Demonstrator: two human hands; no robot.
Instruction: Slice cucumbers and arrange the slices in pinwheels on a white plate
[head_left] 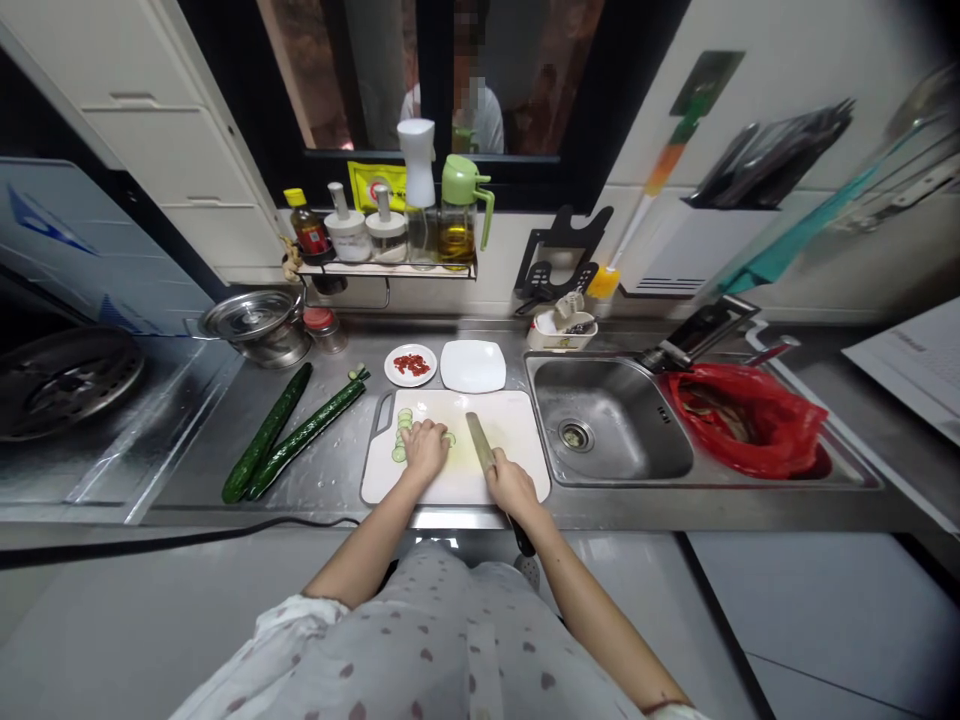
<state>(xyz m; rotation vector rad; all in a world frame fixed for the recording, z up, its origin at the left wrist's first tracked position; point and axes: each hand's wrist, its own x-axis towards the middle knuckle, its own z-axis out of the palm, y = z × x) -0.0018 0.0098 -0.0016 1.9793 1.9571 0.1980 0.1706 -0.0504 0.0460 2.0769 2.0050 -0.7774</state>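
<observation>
My left hand (424, 449) rests curled on the white cutting board (517, 420), pressing down a piece of cucumber that is mostly hidden under the fingers. Several cucumber slices (403, 425) lie just left of that hand. My right hand (511, 485) is closed around the handle of a knife (480, 442), whose blade lies flat on the board and points away from me, just right of the left hand.
Two whole cucumbers (289, 435) lie on the steel counter left of the board. Behind the board sit a small plate of red chilli (410, 365) and an empty white square plate (472, 365). A sink (607, 425) is right of it, with a red bag (750, 420).
</observation>
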